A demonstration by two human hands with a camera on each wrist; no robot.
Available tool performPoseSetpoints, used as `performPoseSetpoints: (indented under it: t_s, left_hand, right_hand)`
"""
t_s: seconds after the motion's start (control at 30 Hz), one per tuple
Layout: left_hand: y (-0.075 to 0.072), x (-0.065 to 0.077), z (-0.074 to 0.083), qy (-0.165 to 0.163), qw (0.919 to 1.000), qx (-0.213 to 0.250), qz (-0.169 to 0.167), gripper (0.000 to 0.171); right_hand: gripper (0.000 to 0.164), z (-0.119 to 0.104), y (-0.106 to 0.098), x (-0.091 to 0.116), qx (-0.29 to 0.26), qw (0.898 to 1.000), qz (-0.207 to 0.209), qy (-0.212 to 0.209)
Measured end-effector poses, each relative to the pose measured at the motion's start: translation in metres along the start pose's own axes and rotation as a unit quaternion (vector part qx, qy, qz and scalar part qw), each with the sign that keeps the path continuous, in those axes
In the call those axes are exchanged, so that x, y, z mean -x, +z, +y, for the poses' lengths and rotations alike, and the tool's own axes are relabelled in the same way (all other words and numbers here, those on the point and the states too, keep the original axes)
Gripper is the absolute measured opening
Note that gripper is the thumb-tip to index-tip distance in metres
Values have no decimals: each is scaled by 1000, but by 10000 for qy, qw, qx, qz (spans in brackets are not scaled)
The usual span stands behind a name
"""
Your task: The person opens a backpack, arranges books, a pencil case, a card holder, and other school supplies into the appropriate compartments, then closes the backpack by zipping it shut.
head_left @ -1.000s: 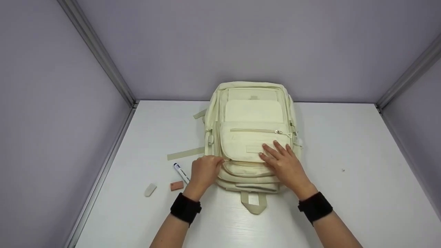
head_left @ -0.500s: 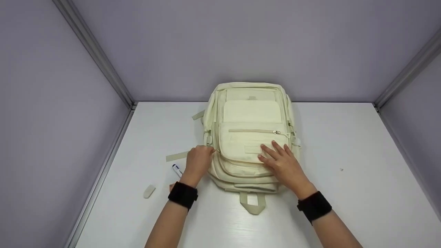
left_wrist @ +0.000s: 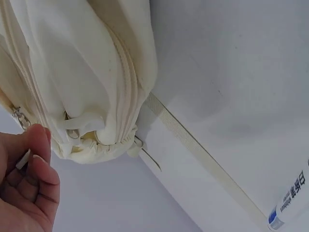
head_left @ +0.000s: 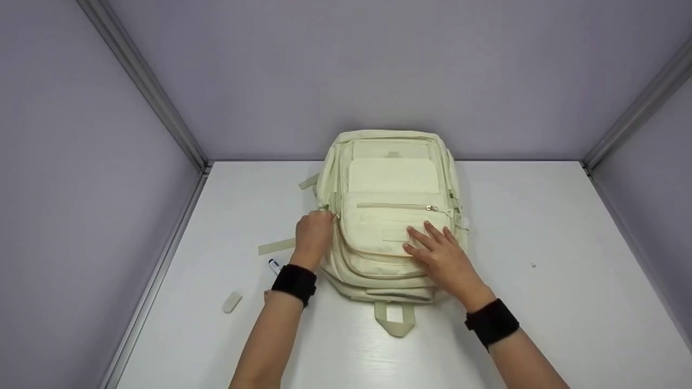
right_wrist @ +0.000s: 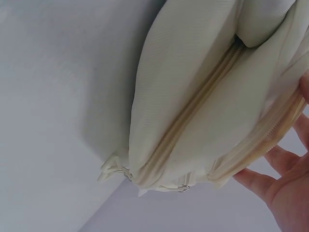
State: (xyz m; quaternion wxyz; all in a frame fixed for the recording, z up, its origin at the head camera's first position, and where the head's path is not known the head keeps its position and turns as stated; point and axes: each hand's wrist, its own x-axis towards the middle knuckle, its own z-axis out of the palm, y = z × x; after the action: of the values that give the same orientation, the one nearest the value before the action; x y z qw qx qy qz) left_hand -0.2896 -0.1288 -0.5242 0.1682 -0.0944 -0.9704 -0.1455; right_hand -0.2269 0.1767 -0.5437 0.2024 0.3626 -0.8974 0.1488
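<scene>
A cream backpack (head_left: pixel 393 175) lies on the white table with its front pockets facing up and its handle loop (head_left: pixel 396 327) toward me. At its left side, my left hand (head_left: pixel 314 235) pinches a zipper pull (left_wrist: pixel 23 159) on the front pocket. A metal slider (left_wrist: pixel 20 117) shows just above those fingertips in the left wrist view. My right hand (head_left: pixel 446 265) rests with spread fingers on the lower right of the front pocket. In the right wrist view, its fingers (right_wrist: pixel 256 183) lie along the pocket's tan zipper edge (right_wrist: pixel 263 142).
Left of the backpack lie a whiteboard marker (head_left: pixel 274 266) with a blue cap, partly covered by my left arm, and a white eraser (head_left: pixel 232 302). A reddish block (head_left: pixel 267 295) barely shows behind the wristband. A strap (head_left: pixel 277 246) sticks out leftward. Grey walls enclose the table.
My left hand has moved away from me, from the pocket's lower left corner up along its left side, with the zipper pull. My right hand has stayed on the pocket.
</scene>
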Motion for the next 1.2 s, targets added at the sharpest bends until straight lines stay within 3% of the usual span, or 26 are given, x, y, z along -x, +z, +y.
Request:
performPoseSetpoints:
  t_s: [0.27,0.7,1.2]
  left_hand:
    - [5,-16,5,-135,9995,70,270,24]
    - [3,-36,13,-610,9980,160,-10,27]
    - [5,-46,16,-734,9969,201,193,27]
  right_hand:
    - [31,-1,0,0,-239,9997,74,8]
    - [31,-3,-2,-1,-367,9993,43,84]
    - [31,-3,-3,-1,-564,9982,-103,189]
